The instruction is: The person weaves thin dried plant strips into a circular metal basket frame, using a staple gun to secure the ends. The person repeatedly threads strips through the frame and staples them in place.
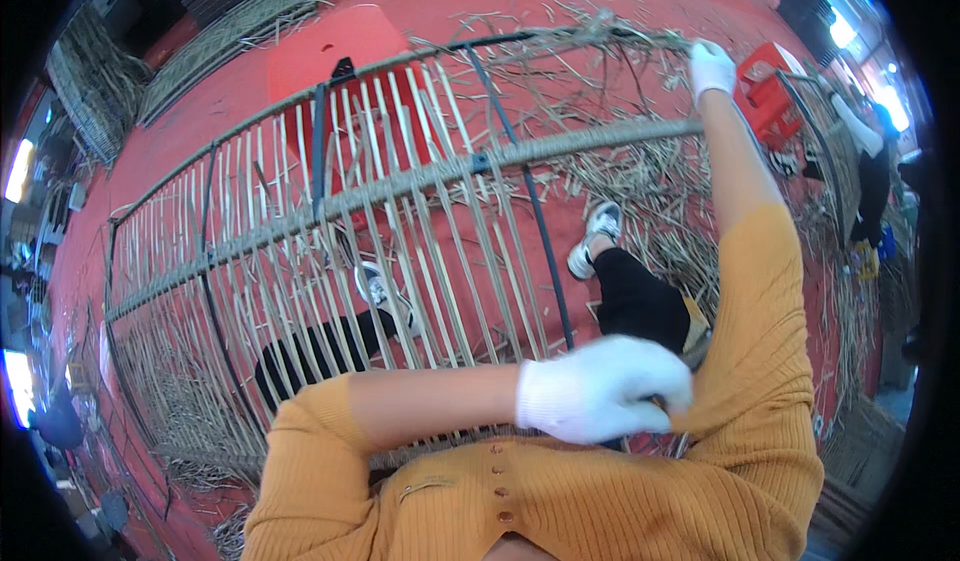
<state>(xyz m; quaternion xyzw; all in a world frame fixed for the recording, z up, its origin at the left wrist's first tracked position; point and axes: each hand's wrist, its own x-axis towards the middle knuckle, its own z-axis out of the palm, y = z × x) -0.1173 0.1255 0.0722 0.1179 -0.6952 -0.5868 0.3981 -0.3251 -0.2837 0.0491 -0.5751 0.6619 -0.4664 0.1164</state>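
Observation:
Across my lap and in front of me lies a long dark metal frame [537, 226]. Pale straw strands [262, 176] run across its left and middle parts, and a straw-wrapped bar [400, 186] crosses it lengthwise. My left hand [600, 391], in a white knitted glove, is closed close to my body by the near rail. A small dark bit shows at its fingertips, too small to name. My right hand [711, 69], also gloved, reaches to the far right and closes round the frame's straw-covered far rail [655, 39]. Its fingertips are partly hidden.
A red plastic stool [340, 41] stands beneath the frame's far side, with another red stool [768, 96] at the right. Loose straw [650, 186] litters the red floor [470, 1]. Woven panels [225, 46] lie at the far left. Another person [872, 161] is at the far right.

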